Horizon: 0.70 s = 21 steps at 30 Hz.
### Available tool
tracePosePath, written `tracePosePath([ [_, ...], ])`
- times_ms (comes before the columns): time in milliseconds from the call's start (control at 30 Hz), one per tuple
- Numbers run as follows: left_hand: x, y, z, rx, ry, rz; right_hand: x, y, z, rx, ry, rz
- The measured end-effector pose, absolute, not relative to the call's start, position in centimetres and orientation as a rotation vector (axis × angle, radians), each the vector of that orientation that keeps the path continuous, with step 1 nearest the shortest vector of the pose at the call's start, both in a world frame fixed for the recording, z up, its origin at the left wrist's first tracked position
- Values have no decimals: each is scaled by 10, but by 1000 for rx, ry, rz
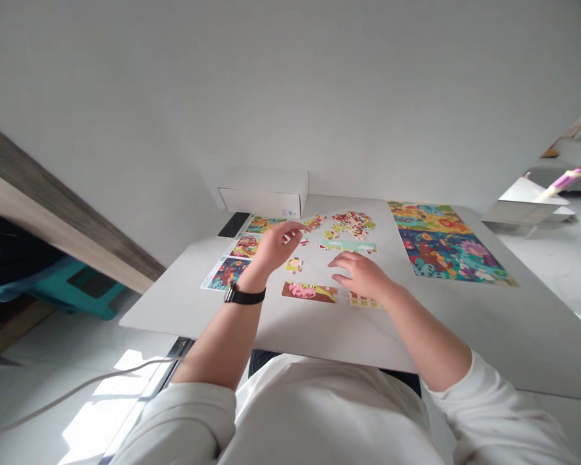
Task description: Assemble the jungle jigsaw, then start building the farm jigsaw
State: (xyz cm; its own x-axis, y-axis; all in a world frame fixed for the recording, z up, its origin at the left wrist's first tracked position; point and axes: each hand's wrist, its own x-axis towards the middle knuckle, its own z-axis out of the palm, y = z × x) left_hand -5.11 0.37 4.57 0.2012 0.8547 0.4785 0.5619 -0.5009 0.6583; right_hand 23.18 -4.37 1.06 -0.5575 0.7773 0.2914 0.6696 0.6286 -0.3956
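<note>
My left hand (274, 247), with a black watch on the wrist, is raised over the white table (465, 323), its fingers pinched on a small puzzle piece (288, 237). My right hand (361, 272) lies flat with fingers spread, just right of a joined brown and pink puzzle strip (308, 292) and above a chequered piece (363, 301). A single yellow piece (294, 265) lies between the hands. A heap of loose pieces (351, 224) and a teal strip (347, 246) lie beyond.
A finished colourful puzzle (445, 248) covers the table's right side. Picture sheets (239, 252), a black phone (234, 224) and a white box (264, 192) sit at the far left. A teal stool (84, 287) stands on the floor, left.
</note>
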Motion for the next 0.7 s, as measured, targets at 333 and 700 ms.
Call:
tracePosePath([
  [333,-13,119,52,1933,1403,1180,273,8,89,-1317,-2310,275],
  [700,-18,184,27,2124,1524,909,295,84,70,-1446,-2266,428],
])
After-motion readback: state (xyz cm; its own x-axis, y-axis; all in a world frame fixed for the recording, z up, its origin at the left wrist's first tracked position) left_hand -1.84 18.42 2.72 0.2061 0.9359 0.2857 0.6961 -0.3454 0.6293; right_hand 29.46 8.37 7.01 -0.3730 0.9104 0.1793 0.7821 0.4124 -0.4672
